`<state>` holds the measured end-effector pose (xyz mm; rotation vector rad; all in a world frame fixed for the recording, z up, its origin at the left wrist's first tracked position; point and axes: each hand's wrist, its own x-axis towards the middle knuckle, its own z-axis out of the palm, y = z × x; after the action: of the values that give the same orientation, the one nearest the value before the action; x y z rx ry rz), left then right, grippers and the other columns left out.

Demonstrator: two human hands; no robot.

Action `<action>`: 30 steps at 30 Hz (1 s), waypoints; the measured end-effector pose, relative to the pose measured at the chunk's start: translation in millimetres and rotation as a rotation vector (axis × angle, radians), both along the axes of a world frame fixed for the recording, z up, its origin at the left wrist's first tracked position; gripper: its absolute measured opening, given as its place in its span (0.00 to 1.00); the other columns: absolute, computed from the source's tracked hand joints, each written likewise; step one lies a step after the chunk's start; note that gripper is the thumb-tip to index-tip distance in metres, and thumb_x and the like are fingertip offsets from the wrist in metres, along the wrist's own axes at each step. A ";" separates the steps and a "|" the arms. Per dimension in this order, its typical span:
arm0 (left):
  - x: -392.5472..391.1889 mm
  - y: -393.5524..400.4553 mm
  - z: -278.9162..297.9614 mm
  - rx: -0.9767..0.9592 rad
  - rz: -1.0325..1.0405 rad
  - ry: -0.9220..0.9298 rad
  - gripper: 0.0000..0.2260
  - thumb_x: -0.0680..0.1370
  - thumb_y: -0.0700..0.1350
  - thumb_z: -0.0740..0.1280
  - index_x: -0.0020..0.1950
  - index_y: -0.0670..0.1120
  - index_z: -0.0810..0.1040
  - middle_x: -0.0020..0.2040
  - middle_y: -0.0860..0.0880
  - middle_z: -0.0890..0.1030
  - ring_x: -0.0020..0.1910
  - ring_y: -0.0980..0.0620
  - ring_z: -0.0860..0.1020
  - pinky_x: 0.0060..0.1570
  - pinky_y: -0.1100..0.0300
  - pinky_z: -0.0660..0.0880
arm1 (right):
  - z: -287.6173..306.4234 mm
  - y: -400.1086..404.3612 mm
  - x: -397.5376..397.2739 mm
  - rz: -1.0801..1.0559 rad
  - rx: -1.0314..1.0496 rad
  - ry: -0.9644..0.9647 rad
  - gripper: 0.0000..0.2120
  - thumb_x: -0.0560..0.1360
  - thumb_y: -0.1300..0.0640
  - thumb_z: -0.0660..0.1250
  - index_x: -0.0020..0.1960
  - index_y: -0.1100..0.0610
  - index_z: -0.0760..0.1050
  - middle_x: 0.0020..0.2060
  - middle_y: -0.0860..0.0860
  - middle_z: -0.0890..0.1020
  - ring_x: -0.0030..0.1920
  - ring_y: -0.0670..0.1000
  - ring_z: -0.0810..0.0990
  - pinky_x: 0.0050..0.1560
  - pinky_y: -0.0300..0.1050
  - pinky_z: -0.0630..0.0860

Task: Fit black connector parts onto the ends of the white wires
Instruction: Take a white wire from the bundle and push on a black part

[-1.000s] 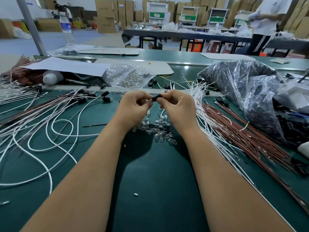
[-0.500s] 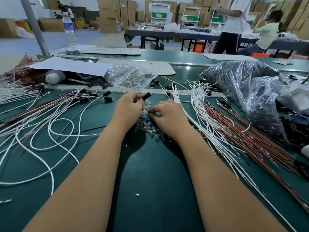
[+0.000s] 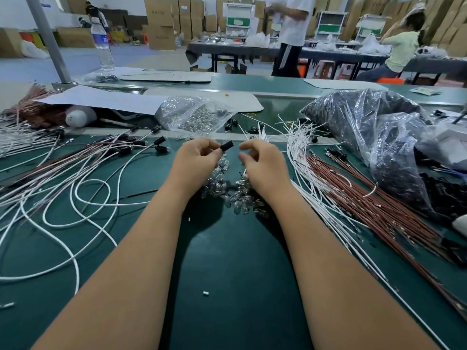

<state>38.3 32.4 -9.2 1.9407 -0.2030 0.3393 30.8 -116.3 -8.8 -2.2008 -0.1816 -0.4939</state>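
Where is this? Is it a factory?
Most likely a small assembly workshop or factory. The green worktable is covered in loose white wires and brown wires, bags of parts sit nearby, like the bag of black parts, and stacked cardboard boxes fill the back.

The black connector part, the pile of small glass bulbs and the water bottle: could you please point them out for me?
black connector part [image 3: 226, 145]: head view, middle of its body.
pile of small glass bulbs [image 3: 237, 198]: head view, centre of the heap.
water bottle [image 3: 102, 44]: head view, its label.
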 end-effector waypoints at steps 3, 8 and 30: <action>-4.1 -0.2 2.3 0.002 -0.051 -0.007 0.04 0.78 0.40 0.66 0.45 0.44 0.81 0.33 0.49 0.76 0.24 0.60 0.65 0.25 0.70 0.62 | 2.9 -5.7 1.4 0.006 0.336 0.016 0.05 0.78 0.62 0.65 0.49 0.55 0.78 0.38 0.49 0.82 0.38 0.48 0.80 0.44 0.45 0.79; -8.2 -2.2 5.5 -0.035 -0.092 0.020 0.06 0.79 0.37 0.65 0.45 0.43 0.81 0.34 0.49 0.78 0.31 0.55 0.68 0.28 0.71 0.64 | 5.7 -7.2 -2.0 0.081 0.673 -0.001 0.07 0.76 0.62 0.68 0.44 0.51 0.79 0.37 0.48 0.80 0.37 0.43 0.76 0.39 0.36 0.75; -9.8 -1.7 6.0 0.007 -0.097 -0.026 0.06 0.77 0.39 0.67 0.42 0.46 0.81 0.35 0.45 0.78 0.31 0.54 0.70 0.31 0.68 0.67 | 7.6 -9.6 -5.1 0.145 0.685 0.097 0.05 0.76 0.67 0.65 0.46 0.61 0.79 0.34 0.53 0.81 0.33 0.46 0.79 0.35 0.37 0.76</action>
<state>28.5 30.6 -3.2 1.9265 -0.3146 0.2997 25.7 -125.8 -1.2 -1.5241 -0.0982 -0.3056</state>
